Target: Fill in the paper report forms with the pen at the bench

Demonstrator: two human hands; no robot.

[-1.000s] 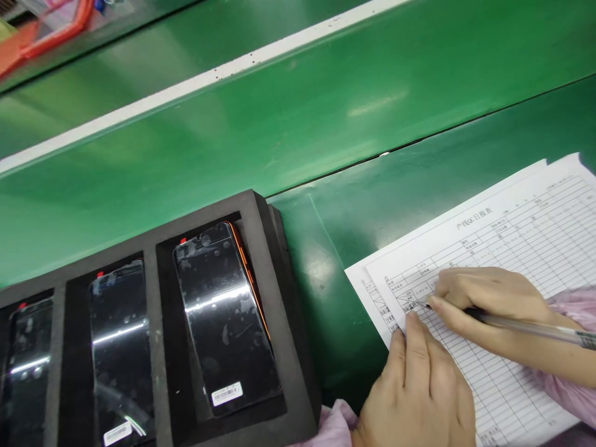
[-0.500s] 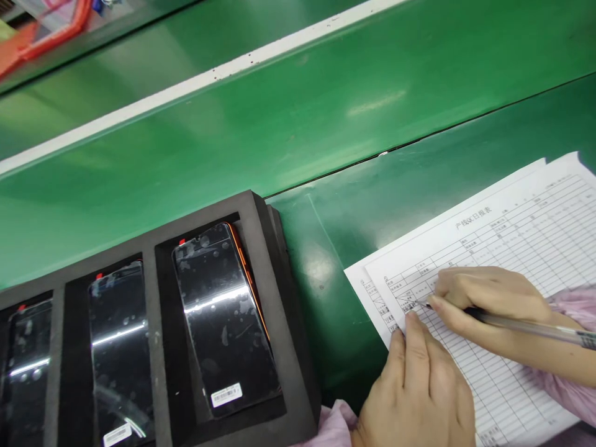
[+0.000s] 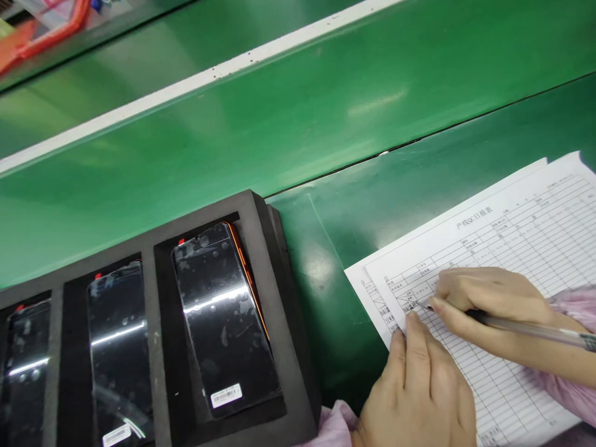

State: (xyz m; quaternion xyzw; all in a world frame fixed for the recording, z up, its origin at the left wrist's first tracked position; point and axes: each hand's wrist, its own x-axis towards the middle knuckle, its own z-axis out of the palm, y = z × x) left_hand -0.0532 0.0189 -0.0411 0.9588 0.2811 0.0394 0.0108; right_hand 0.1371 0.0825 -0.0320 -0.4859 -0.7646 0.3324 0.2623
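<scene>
My right hand [image 3: 484, 304] grips a clear pen [image 3: 535, 329], its tip resting on a printed table form [image 3: 521, 248] near the sheet's left edge. Just below the pen tip, my left hand [image 3: 419, 391] lies flat on the paper with fingers stretched out, pressing the sheet's lower left corner down. Both wrists show pink sleeves. The form lies on a green bench top [image 3: 354, 205] at the lower right.
A black foam tray [image 3: 261, 217] at the lower left holds three dark phones in separate slots, the nearest phone [image 3: 223, 316] with an orange edge and a white label. A white-striped green conveyor [image 3: 279, 99] runs behind. An orange object [image 3: 46, 31] sits far left.
</scene>
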